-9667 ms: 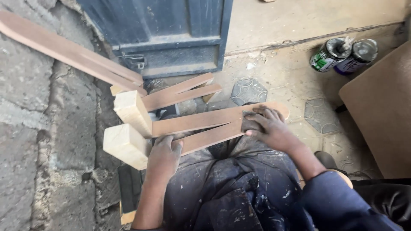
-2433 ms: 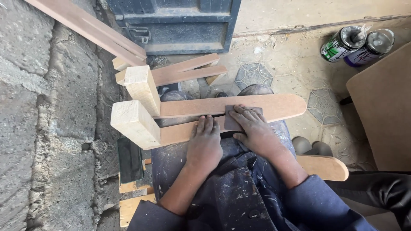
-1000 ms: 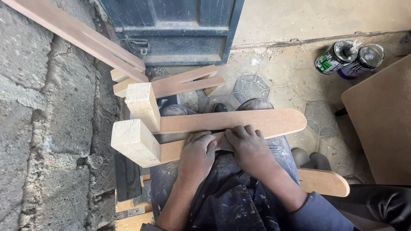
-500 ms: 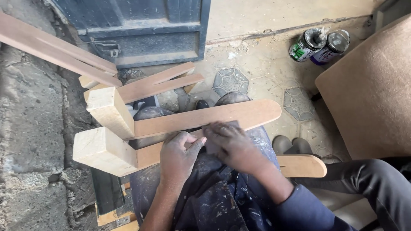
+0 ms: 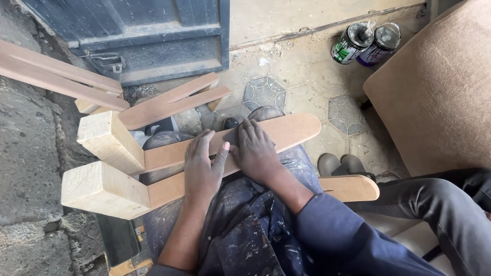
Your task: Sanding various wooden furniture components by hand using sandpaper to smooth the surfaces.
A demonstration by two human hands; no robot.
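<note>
Mid-frame, left hand (image 5: 202,166) is lying flat, fingers spread, on forked reddish-brown wooden piece (image 5: 286,130) across the lap. Right hand (image 5: 255,151) is pressing dark sandpaper sheet (image 5: 232,137) flat against it, beside pale wooden blocks (image 5: 105,163).

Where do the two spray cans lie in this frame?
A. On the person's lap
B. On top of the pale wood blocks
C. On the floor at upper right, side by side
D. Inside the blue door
C: the two spray cans lie side by side on the dusty tiled floor, beside the brown board.
</note>
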